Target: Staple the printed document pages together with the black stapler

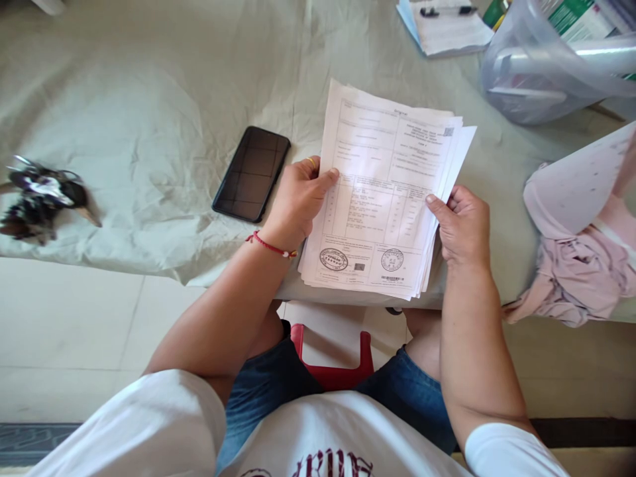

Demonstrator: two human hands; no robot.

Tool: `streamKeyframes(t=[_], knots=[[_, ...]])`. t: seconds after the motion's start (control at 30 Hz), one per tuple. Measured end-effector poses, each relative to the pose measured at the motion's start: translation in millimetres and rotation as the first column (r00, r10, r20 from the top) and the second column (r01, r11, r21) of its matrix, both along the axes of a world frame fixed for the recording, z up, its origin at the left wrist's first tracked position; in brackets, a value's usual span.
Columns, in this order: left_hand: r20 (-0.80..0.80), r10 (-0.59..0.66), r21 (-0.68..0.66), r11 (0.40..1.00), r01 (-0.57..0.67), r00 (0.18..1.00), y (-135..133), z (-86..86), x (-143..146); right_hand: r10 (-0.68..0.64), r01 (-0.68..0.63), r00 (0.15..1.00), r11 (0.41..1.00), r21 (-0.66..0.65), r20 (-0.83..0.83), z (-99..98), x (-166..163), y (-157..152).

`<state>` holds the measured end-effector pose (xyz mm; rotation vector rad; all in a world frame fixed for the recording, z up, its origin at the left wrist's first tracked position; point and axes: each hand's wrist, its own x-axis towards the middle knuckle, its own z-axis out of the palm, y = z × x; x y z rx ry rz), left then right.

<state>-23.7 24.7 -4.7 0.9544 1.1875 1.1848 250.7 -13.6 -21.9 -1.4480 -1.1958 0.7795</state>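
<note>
A stack of printed papers [372, 199] is held up over the front edge of the table, slightly fanned at its right side. Its top sheet carries a printed table, two round stamps near the bottom and a small square code at the upper right. My left hand [301, 195] grips the stack's left edge, thumb on top and fingers underneath. On the right edge, my right hand [462, 222] pinches the sheets, its thumb also on the front. Just left of my left hand lies a black smartphone [252, 173], its screen dark.
A bunch of keys [47, 195] lies at the far left. Along the back right are a notepad [450, 30] with a black pen and a clear plastic bin [534, 73] holding papers. Pink cloth [576, 275] hangs at the right edge. Below is a red stool [332, 376].
</note>
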Motion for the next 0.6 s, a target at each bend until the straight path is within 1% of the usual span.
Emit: streamKeyframes(t=[0.2, 0.6], knots=[[-0.005, 0.012, -0.008, 1.000, -0.012, 1.000, 0.2, -0.1, 0.7, -0.001, 0.001, 1.000, 1.000, 0.002, -0.007, 1.4, -1.4, -0.3], [-0.005, -0.003, 0.001, 1.000, 0.003, 1.000, -0.1, -0.1, 0.4, -0.003, 0.003, 1.000, 1.000, -0.006, 0.017, -0.2, -0.2, -0.3]])
